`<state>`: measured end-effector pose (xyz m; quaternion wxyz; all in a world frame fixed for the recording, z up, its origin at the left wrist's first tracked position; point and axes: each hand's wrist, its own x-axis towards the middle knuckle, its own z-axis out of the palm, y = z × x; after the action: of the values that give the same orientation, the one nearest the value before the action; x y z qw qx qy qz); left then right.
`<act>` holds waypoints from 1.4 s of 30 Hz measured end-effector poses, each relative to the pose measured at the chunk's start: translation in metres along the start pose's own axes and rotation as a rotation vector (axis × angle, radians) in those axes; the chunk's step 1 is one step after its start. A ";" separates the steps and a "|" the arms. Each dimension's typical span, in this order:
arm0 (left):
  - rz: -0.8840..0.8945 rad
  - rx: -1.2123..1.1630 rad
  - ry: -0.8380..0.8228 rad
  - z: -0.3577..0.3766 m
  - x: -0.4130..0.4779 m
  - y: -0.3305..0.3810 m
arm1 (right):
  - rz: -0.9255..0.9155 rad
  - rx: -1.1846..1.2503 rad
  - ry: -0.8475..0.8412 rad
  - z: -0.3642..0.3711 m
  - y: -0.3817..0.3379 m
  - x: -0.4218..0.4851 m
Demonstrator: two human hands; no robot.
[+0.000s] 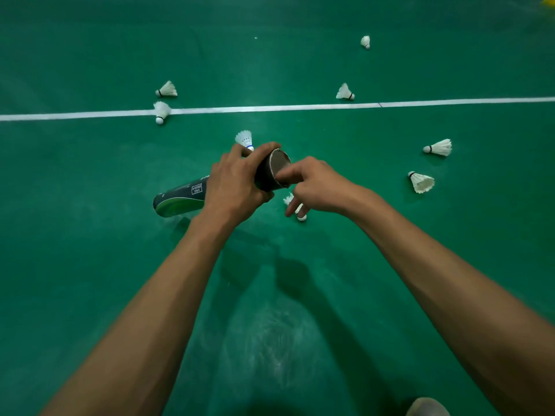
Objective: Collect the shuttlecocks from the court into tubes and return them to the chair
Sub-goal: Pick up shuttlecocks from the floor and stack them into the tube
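Green court flooring spreads out under the person, crossed by a white line running from nine o'clock to three. From where I stand, the left hand is wrapped firmly around a dark tube. It holds the tube off the floor near the centre, open mouth turned toward three o'clock and closed end toward eight. The right hand is at that mouth, forefinger and thumb drawn in against the rim, the other fingers hanging loosely. Whether it pinches anything I cannot tell.

Just below those fingers a half-hidden shuttlecock lies on the floor. A blue-banded shuttlecock shows just beyond the left hand at twelve. Toward ten o'clock a line shuttlecock lies across the white line, with a neighbour shuttlecock just beyond it. Toward one o'clock lie a nearer shuttlecock and, well beyond, a far shuttlecock. At three o'clock, near each other, lie an upper shuttlecock and a lower shuttlecock.
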<state>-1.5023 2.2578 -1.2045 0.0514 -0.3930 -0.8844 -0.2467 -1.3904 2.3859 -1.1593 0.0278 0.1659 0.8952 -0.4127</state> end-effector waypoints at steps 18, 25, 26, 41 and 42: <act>-0.158 0.174 0.001 -0.040 -0.040 -0.069 | -0.018 0.051 -0.490 0.077 -0.051 0.063; -0.246 0.157 0.077 -0.018 -0.024 -0.065 | -0.101 0.318 -0.336 0.072 -0.027 0.084; -0.260 0.145 0.077 -0.013 -0.021 -0.062 | -0.106 0.427 -0.224 0.070 -0.017 0.086; -0.252 0.245 -0.055 0.009 -0.006 -0.019 | 0.180 -0.455 -0.021 0.051 0.166 0.128; -0.246 0.250 -0.053 0.009 -0.006 -0.016 | 0.184 -0.469 -0.017 0.046 0.169 0.129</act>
<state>-1.5088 2.2490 -1.2199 0.0459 -0.2789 -0.9506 -0.1287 -1.4623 2.4889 -1.3375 0.1104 0.2324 0.9473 -0.1910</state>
